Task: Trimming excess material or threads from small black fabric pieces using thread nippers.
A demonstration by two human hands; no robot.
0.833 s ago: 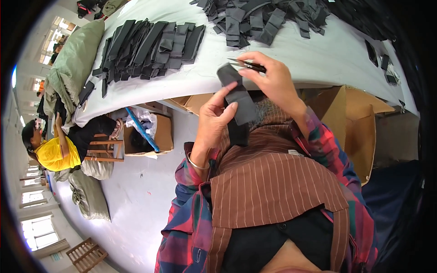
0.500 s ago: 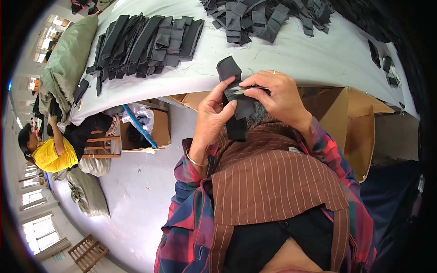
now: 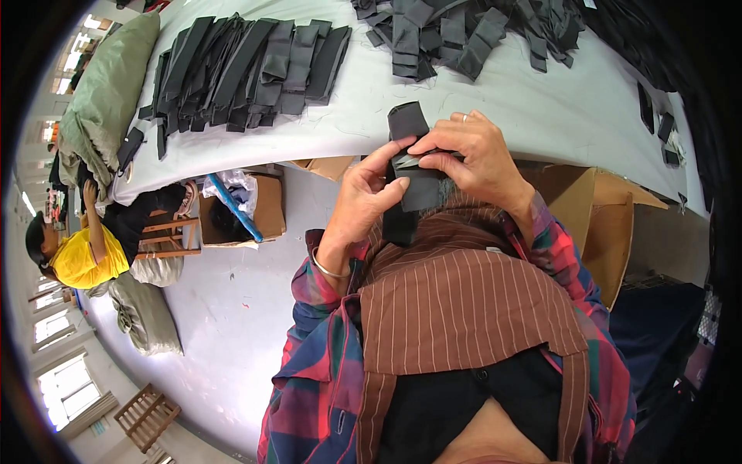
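In front of my apron, a dark grey fabric strip (image 3: 421,191) hangs folded at the near edge of the table. My left hand (image 3: 362,199) pinches it from the left between thumb and fingers. Closed around a small pair of thread snips (image 3: 406,162), my right hand (image 3: 481,158) rests against the strip from the right. The silvery blades point left and lie over the cloth between my hands; the handles are mostly hidden in the fingers. Beyond, on the white-covered table (image 3: 340,127), lies a row of similar strips (image 3: 247,73).
A looser heap of strips (image 3: 440,35) is at the far middle. Cardboard boxes (image 3: 607,224) stand under the table at right, another box (image 3: 267,209) at left. A person in yellow (image 3: 93,255) sits at the left near a stuffed sack (image 3: 116,85).
The strip has shifted slightly right and down with both hands, and the snips' blades show less. The whole view has moved a little. The seated person's arm is lower.
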